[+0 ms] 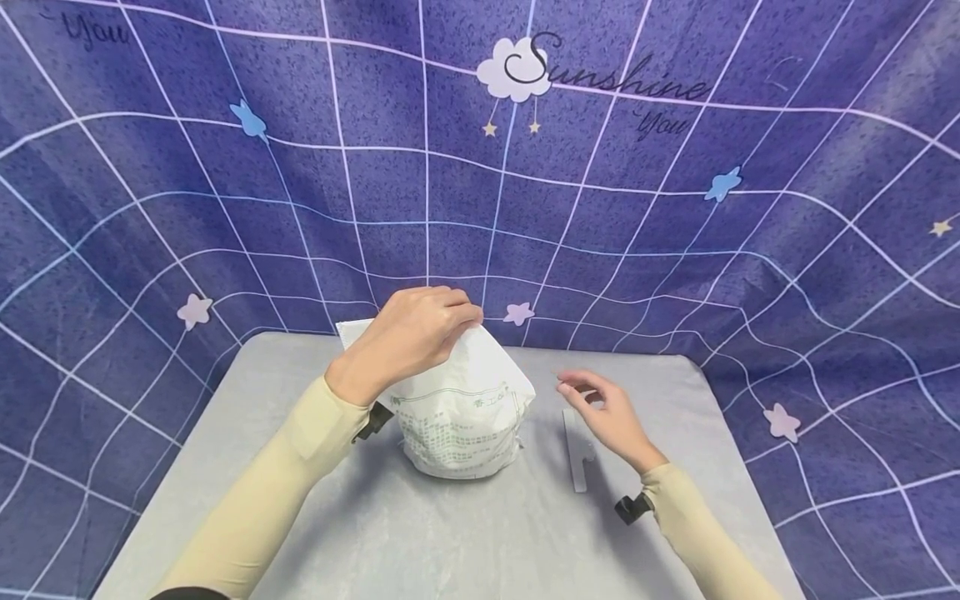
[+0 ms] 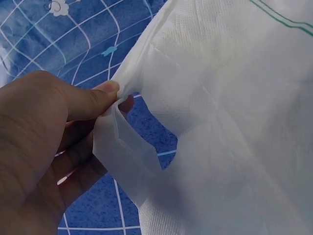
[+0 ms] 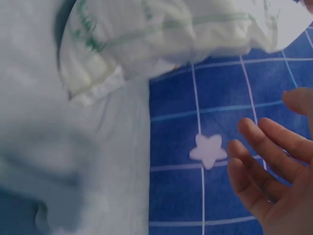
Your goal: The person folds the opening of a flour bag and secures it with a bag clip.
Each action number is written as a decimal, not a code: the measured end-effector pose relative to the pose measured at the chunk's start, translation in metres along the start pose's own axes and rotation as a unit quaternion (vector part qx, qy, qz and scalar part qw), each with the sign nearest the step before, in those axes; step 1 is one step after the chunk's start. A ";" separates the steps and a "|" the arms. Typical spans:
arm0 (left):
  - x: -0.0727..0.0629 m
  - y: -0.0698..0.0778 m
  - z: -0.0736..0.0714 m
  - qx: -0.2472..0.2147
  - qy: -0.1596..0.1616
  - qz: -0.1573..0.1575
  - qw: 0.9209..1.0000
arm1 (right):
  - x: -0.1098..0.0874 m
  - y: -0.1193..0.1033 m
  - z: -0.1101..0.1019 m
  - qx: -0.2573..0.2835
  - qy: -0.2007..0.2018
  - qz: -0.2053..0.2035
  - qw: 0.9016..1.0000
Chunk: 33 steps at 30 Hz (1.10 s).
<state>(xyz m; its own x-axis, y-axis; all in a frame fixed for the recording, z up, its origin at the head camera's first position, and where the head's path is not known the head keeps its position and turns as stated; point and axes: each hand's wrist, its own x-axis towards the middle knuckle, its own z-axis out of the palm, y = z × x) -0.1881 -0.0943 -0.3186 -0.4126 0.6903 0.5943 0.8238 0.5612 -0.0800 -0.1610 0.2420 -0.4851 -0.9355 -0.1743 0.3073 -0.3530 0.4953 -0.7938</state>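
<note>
A white bag (image 1: 461, 429) with green printing stands bulging in the middle of the grey table. My left hand (image 1: 420, 329) pinches its top edge between thumb and fingers. Close up in the left wrist view, the pinched part (image 2: 127, 142) is a strip of the bag beside a cut-out handle hole. To the right of the bag, apart from it, my right hand (image 1: 611, 417) hovers with loosely bent fingers and nothing in them. Under that hand lies a flat, pale grey piece (image 1: 576, 467) with a notched side, partly hidden by the hand.
A grey cloth covers the table (image 1: 510, 542). Behind and on both sides hangs a purple-blue curtain (image 1: 390, 192) with a grid, stars and a cloud, close to the table's back edge. Each wrist wears a small black device (image 1: 633, 508).
</note>
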 end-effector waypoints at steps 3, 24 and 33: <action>0.000 0.000 0.000 -0.002 0.000 0.002 1.000 | -0.004 0.008 -0.006 -0.020 0.004 0.011 1.000; -0.002 0.003 -0.003 0.007 -0.005 0.002 1.000 | -0.022 0.062 -0.025 -0.170 -0.104 0.187 0.962; -0.002 0.003 -0.003 0.003 -0.008 0.001 1.000 | -0.024 0.066 -0.018 -0.200 -0.150 0.233 0.940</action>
<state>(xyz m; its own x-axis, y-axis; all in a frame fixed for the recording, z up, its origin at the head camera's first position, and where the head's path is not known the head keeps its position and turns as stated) -0.1844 -0.0951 -0.3176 -0.4172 0.6992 0.5806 0.8223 0.5625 -0.0866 -0.1617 0.2947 -0.5354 -0.9704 -0.0621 -0.2335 0.0727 0.8467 -0.5270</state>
